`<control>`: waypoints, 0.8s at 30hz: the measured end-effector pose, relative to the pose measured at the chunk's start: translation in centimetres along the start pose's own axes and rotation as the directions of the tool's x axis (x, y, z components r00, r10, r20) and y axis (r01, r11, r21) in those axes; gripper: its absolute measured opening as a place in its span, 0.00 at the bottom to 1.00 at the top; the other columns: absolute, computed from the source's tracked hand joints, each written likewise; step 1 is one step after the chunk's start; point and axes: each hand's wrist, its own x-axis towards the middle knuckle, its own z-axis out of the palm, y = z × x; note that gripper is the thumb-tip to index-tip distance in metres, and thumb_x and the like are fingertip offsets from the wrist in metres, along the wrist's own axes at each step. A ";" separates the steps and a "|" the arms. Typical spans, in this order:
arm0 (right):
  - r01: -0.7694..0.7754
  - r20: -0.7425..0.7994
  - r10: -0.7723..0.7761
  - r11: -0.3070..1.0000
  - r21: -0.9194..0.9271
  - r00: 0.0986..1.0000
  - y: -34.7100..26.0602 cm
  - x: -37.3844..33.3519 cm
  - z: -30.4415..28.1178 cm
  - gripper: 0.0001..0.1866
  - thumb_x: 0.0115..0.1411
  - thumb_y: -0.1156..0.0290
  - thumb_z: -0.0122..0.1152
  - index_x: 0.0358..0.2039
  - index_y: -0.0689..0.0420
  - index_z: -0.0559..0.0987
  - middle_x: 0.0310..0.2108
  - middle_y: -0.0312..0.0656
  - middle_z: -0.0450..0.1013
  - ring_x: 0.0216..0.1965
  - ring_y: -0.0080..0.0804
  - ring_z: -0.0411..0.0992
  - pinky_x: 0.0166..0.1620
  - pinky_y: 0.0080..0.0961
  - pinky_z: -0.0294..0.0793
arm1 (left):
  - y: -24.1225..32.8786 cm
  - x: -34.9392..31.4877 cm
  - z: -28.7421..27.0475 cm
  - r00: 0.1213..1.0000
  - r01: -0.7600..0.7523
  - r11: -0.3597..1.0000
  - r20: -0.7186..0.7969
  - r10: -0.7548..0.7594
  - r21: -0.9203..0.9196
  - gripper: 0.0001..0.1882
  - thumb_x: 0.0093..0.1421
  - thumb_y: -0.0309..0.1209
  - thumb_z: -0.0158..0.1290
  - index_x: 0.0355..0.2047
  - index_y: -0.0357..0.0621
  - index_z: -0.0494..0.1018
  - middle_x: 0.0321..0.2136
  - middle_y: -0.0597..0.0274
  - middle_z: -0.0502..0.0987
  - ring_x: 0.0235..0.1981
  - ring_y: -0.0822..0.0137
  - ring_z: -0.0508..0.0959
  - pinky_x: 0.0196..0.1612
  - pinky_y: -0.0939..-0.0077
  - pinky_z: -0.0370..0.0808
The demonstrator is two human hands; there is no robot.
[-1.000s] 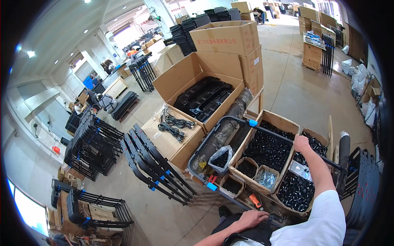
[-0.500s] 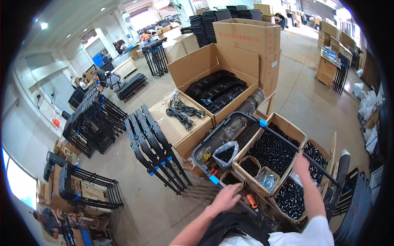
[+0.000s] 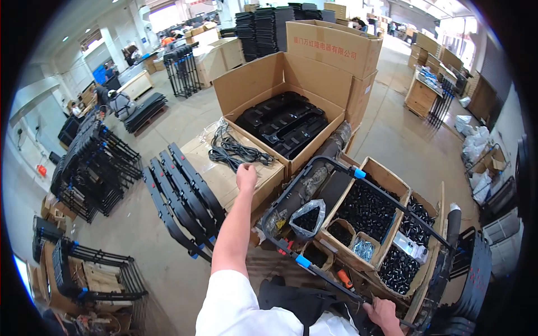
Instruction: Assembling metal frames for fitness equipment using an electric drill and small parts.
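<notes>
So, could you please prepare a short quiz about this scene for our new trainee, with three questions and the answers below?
1. True or false: the left hand is nearer to the black cables than the right hand is.

2. The moulded parts in the open cardboard box are mainly:
A) white
B) black
C) red

3. In the picture, on which side of the silver fasteners does the plastic bag sit?

Key: 1. True. 2. B. 3. On the left.
</notes>
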 end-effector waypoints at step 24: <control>-0.316 -0.152 0.301 0.945 -0.083 0.941 -4.8 1.0 1.2 0.22 0.52 0.58 0.71 0.44 0.57 0.86 0.41 0.48 0.85 0.45 0.48 0.85 0.49 0.42 0.84 | 0.6 17.9 -2.0 0.923 0.309 0.415 0.165 -0.346 -0.856 0.09 0.59 0.28 0.55 0.29 0.32 0.77 0.20 0.51 0.79 0.16 0.60 0.76 0.20 0.67 0.71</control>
